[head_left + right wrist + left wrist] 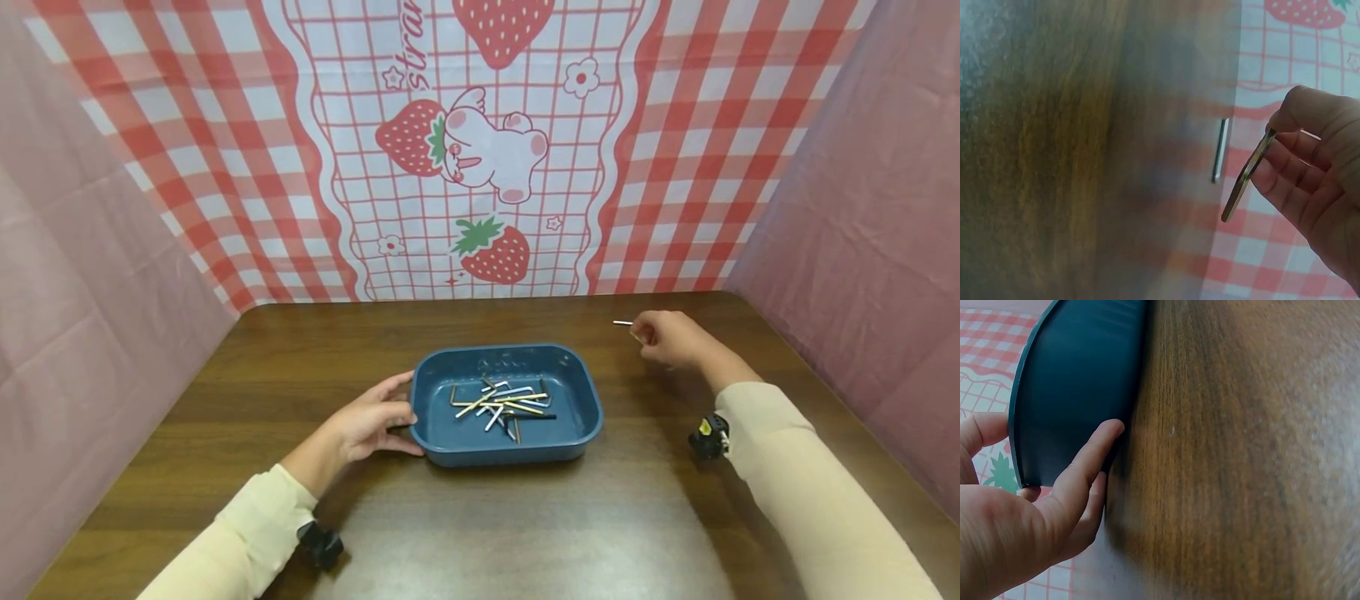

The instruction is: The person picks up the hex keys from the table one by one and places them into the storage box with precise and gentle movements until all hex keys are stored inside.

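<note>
My left hand (371, 425) holds the left end of a dark blue tray (495, 457), thumb at the rim and fingers along the outer wall (1072, 387). Inside the tray lies a loose pile of several hex keys (502, 404) in silver, gold and black. Off to the right, near the table's back edge, my right hand (670, 337) pinches a brassy hex key (1244, 181) between thumb and fingertips. Its bent end is partly hidden by the fingers. Beside that hand, a silver hex key (1220, 150) rests on the table.
The brown wood-grain table (555, 533) ends at a strawberry-print checked cloth (645, 167). Pink cloth walls (862, 225) rise on both sides. A dark camera (708, 437) is strapped at the right wrist, another camera (321, 543) at the left.
</note>
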`<state>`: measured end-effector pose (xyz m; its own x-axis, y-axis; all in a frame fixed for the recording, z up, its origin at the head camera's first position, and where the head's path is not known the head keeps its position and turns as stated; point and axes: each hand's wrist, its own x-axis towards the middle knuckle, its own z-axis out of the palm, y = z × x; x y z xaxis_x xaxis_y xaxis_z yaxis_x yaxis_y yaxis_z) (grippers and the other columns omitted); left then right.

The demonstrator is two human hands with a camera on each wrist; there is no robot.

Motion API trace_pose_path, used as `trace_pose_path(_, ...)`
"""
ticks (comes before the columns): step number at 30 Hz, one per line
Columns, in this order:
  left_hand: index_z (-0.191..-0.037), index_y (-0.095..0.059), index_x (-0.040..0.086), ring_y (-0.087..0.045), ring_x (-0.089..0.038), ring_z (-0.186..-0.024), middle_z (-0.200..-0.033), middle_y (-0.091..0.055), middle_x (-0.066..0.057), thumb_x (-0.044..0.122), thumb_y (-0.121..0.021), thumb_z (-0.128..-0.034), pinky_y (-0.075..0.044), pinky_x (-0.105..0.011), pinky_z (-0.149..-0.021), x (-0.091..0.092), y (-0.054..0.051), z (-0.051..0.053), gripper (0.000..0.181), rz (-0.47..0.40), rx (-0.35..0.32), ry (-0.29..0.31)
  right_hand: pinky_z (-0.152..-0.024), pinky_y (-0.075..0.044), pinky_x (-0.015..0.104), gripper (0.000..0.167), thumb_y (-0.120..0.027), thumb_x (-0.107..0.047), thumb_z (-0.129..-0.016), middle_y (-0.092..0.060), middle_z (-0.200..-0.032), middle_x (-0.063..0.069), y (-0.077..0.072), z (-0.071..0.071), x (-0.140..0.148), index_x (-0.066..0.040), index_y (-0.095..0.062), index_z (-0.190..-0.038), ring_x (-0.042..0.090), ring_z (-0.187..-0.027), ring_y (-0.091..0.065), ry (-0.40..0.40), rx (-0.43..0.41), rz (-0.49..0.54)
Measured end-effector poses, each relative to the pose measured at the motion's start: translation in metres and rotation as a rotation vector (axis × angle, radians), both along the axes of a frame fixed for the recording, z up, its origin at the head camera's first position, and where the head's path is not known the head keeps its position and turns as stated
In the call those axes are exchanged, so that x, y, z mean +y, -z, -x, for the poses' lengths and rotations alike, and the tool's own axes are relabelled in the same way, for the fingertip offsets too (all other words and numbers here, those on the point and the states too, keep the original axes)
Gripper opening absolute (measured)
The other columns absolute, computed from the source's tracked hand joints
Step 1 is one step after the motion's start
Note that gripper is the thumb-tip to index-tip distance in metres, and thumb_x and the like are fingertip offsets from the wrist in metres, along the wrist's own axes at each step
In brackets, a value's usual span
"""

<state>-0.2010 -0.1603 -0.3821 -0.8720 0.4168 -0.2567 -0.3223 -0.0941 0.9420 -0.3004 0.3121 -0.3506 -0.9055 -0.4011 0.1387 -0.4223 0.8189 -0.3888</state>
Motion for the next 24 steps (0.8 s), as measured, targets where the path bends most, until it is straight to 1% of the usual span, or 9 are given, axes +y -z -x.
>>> trace_pose_path(4, -0.155, -0.015, 0.009, -0.059, -0.027, -0.093, -0.143, -0.032, -0.03, -0.007, -0.051, -0.0801, -0.053, -0.059, -0.08, 0.0, 0.0, 0.0, 0.085, -0.004, 0.001, 0.001, -0.062, -0.05, 0.034, 0.029, -0.069, 0.004, -0.073, -0.062, -0.08, 0.006, -0.006, -0.004, -0.007, 0.005, -0.064, -0.101, 0.021, -0.075, -0.057, -0.029, 0.019, -0.015)
trace_pose_path(7, -0.155, -0.016, 0.009, -0.059, -0.028, -0.093, -0.143, -0.032, -0.03, -0.007, -0.051, -0.0799, -0.052, -0.06, -0.08, 0.0, 0.001, 0.001, 0.085, -0.006, 0.001, 0.003, -0.061, -0.05, 0.034, 0.028, -0.068, 0.005, -0.072, -0.061, -0.079, 0.005, -0.011, -0.009, -0.012, 0.004, -0.064, -0.1, 0.02, -0.073, -0.056, -0.066, 0.03, -0.024)
trace_pose_path(11, -0.155, -0.016, 0.009, -0.059, -0.027, -0.093, -0.142, -0.033, -0.03, -0.007, -0.051, -0.0797, -0.052, -0.06, -0.08, -0.001, 0.001, 0.001, 0.085, -0.006, 0.002, 0.003, -0.059, -0.049, 0.032, 0.028, -0.068, 0.007, -0.072, -0.061, -0.078, 0.006, -0.017, -0.015, -0.021, 0.001, -0.065, -0.098, 0.02, -0.072, -0.056, -0.108, 0.021, -0.028)
trace_pose_path(14, -0.155, -0.016, 0.009, -0.06, -0.027, -0.093, -0.143, -0.033, -0.03, -0.007, -0.051, -0.0795, -0.052, -0.06, -0.08, -0.001, 0.001, 0.001, 0.085, -0.006, 0.004, 0.003, -0.061, -0.049, 0.032, 0.028, -0.069, 0.008, -0.072, -0.061, -0.079, 0.006, -0.022, -0.018, -0.028, -0.003, -0.066, -0.097, 0.02, -0.072, -0.055, -0.137, 0.019, -0.042)
trace_pose_path(19, -0.155, -0.016, 0.009, -0.059, -0.027, -0.092, -0.142, -0.033, -0.03, -0.007, -0.051, -0.0795, -0.052, -0.06, -0.08, -0.001, 0.002, 0.001, 0.085, -0.008, 0.004, 0.004, -0.062, -0.05, 0.031, 0.03, -0.071, 0.008, -0.073, -0.06, -0.08, 0.001, -0.031, -0.024, -0.04, -0.008, -0.066, -0.098, 0.017, -0.071, -0.054, -0.186, 0.0, -0.072)
trace_pose_path(24, -0.155, -0.016, 0.009, -0.059, -0.027, -0.091, -0.142, -0.033, -0.029, -0.007, -0.051, -0.0798, -0.053, -0.06, -0.08, 0.0, 0.001, 0.001, 0.085, -0.007, 0.003, 0.005, -0.063, -0.051, 0.03, 0.029, -0.069, 0.006, -0.074, -0.06, -0.079, -0.004, -0.042, -0.028, -0.054, -0.011, -0.067, -0.098, 0.015, -0.071, -0.055, -0.247, -0.025, -0.109)
